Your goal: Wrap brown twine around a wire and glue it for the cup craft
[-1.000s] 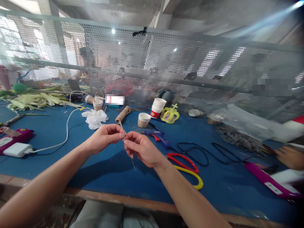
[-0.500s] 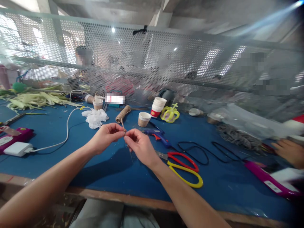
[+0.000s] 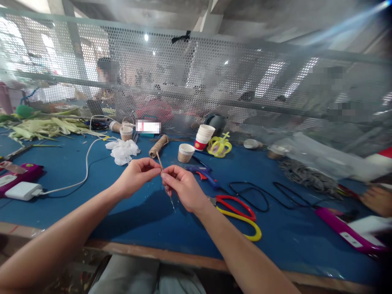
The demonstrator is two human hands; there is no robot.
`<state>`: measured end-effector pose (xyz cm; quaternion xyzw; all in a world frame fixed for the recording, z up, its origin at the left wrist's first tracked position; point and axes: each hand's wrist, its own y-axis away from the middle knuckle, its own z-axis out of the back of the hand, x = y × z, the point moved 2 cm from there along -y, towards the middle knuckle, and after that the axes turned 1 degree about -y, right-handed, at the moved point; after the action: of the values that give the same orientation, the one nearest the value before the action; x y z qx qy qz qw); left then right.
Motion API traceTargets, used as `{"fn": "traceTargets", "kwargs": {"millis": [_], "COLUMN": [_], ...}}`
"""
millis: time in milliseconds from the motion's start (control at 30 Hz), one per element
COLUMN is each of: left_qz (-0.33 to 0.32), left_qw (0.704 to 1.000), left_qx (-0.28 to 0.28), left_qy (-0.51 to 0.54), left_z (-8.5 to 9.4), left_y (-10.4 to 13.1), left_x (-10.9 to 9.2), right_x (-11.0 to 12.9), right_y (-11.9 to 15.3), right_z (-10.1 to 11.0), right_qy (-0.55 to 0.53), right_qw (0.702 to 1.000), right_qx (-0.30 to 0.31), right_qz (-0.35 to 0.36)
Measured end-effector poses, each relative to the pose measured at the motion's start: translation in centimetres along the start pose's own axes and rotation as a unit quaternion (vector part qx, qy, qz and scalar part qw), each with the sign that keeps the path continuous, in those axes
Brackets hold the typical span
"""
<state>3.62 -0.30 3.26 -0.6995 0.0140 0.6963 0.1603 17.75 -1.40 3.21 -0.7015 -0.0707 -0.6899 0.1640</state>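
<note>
- The left hand (image 3: 141, 175) and right hand (image 3: 181, 184) pinch a thin brown strand (image 3: 159, 160) between their fingertips.
- The twine roll (image 3: 159, 146) lies beyond them on the counter (image 3: 128, 220), between white cloth (image 3: 123, 152) and a cup (image 3: 185, 154).
- The scissors (image 3: 246, 219) lie partly behind the right forearm (image 3: 228, 230), near the glue gun (image 3: 210, 180).

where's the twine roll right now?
Head view, left of centre: twine roll lies beyond the left hand, between a white bundle and brown-wrapped cup.

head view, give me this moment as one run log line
left hand: pinching brown strand | right hand: pinching same brown strand | beyond hands: twine roll, glue gun | on table: scissors
</note>
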Motion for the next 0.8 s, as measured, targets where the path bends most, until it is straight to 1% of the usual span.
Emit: {"fn": "traceTargets", "kwargs": {"millis": [100,167,233,300,367,400,433,500,600,667,733,800], "left_qz": [-0.013,-0.018,-0.017,-0.015,-0.012,-0.01,-0.006,0.005,0.016,0.016,0.014,0.015], "left_qw": [1.0,0.999,1.0,0.999,0.996,0.994,0.994,0.995,0.998,0.998,0.998,0.995], "left_qx": [-0.01,-0.018,-0.005,0.027,0.057,0.065,0.064,0.045,0.004,-0.007,0.002,0.025], "left_qy": [-0.016,-0.022,-0.006,0.031,0.069,0.082,0.091,0.093,0.066,0.053,0.062,0.092], "left_z": [0.01,0.09,0.15,0.16,0.14,0.12,0.11,0.12,0.17,0.2,0.23,0.25], "left_y": [0.09,0.12,0.12,0.14,0.18,0.18,0.18,0.12,0.01,-0.04,-0.05,-0.03], "left_x": [-0.14,-0.19,-0.2,-0.21,-0.26,-0.28,-0.29,-0.25,-0.12,-0.05,-0.02,-0.04], "right_x": [0.34,0.51,0.55,0.47,0.35,0.3,0.26,0.22,0.31,0.41,0.43,0.36], "right_y": [0.29,0.42,0.45,0.42,0.38,0.37,0.34,0.3,0.31,0.33,0.31,0.26], "right_z": [-0.03,-0.04,0.01,0.06,0.07,0.08,0.08,0.09,0.07,0.02,0.0,-0.03], "right_qy": [0.13,0.17,0.141,0.064,-0.014,-0.039,-0.05,-0.031,0.064,0.104,0.08,0.006], "right_qw": [0.99,0.982,0.989,0.997,0.995,0.993,0.992,0.995,0.997,0.993,0.996,0.998], "right_qx": [-0.036,-0.042,-0.014,0.038,0.092,0.107,0.112,0.092,0.029,0.007,0.02,0.064], "right_qz": [0.05,0.065,0.05,0.015,-0.021,-0.03,-0.032,-0.016,0.032,0.046,0.034,-0.001]}}
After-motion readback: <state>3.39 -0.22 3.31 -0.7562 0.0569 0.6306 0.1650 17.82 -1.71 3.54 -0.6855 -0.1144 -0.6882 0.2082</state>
